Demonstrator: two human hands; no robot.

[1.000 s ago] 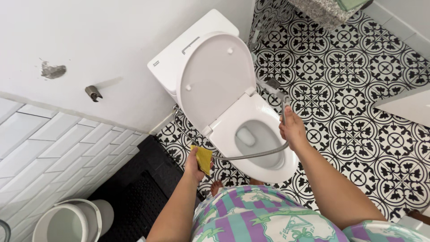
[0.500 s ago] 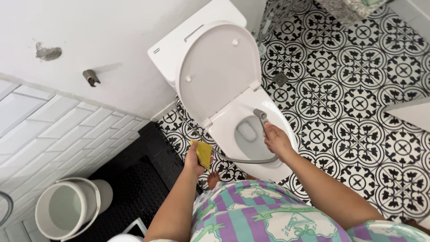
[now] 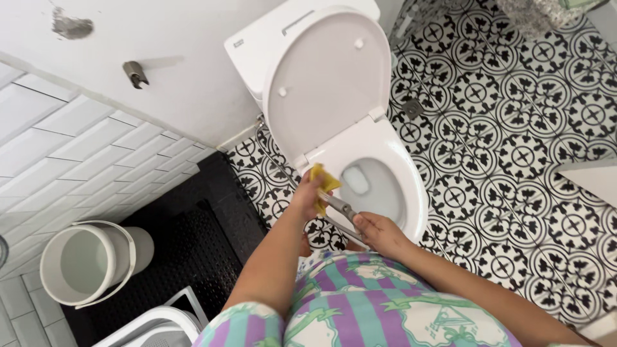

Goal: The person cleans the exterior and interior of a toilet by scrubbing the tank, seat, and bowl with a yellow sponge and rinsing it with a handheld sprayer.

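My left hand (image 3: pixel 307 194) grips a yellow sponge (image 3: pixel 323 180) at the near left rim of the white toilet bowl (image 3: pixel 400 168). My right hand (image 3: pixel 375 230) holds a metal bidet sprayer (image 3: pixel 340 206) by its handle, its head pointing at the sponge. The sprayer's hose is mostly hidden behind my hands. The toilet lid (image 3: pixel 328 77) stands raised against the tank (image 3: pixel 276 35).
A white bucket (image 3: pixel 90 262) stands at the lower left on a black mat (image 3: pixel 193 238). Black-and-white patterned floor tiles (image 3: pixel 514 128) surround the toilet. A metal wall peg (image 3: pixel 135 72) sticks out above white wall tiles (image 3: pixel 58 160). A white rim (image 3: pixel 154 324) shows at the bottom.
My right hand pulled the sprayer from over the bowl back toward my body and to the left. My left hand raised the sponge to the bowl rim, meeting the sprayer head.
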